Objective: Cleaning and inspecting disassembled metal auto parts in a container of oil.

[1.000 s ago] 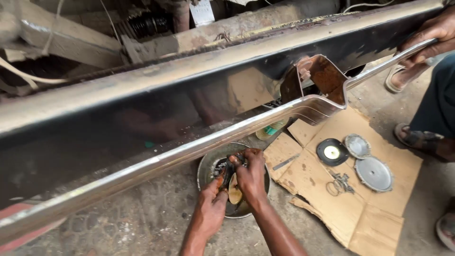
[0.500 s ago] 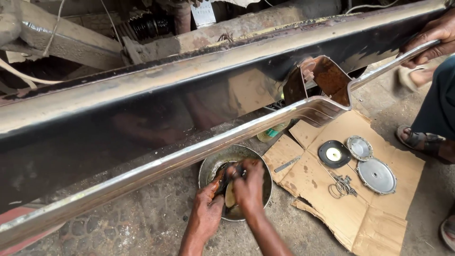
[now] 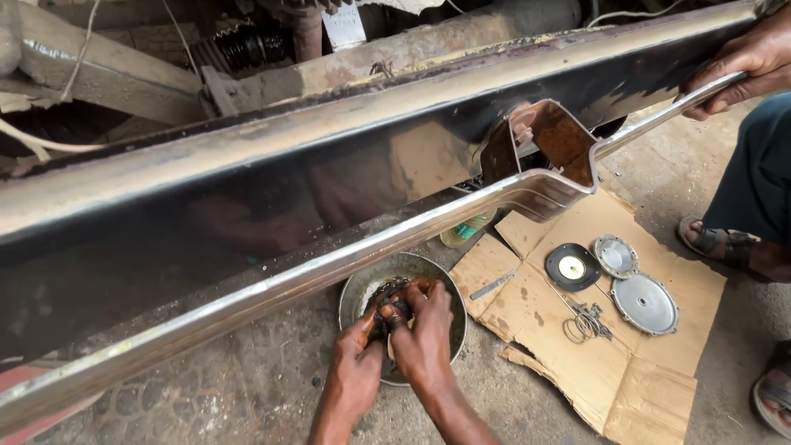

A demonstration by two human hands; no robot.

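While both the left hand (image 3: 356, 375) and right hand (image 3: 424, 334) close together around a small dark greasy part (image 3: 386, 306) over the metal bowl (image 3: 356, 290) on the floor, a long chrome bumper (image 3: 272, 284) crosses above, with round discs (image 3: 644, 303) on cardboard (image 3: 643, 387) nearby.

A bumper (image 3: 329, 189) spans the view above a bowl (image 3: 356, 290) on the ground, with both hands (image 3: 395, 346) over the bowl, a cardboard sheet (image 3: 643, 387) to its right bearing three discs (image 3: 614, 276), and another person's hand (image 3: 746, 66) gripping the bumper's far right end.
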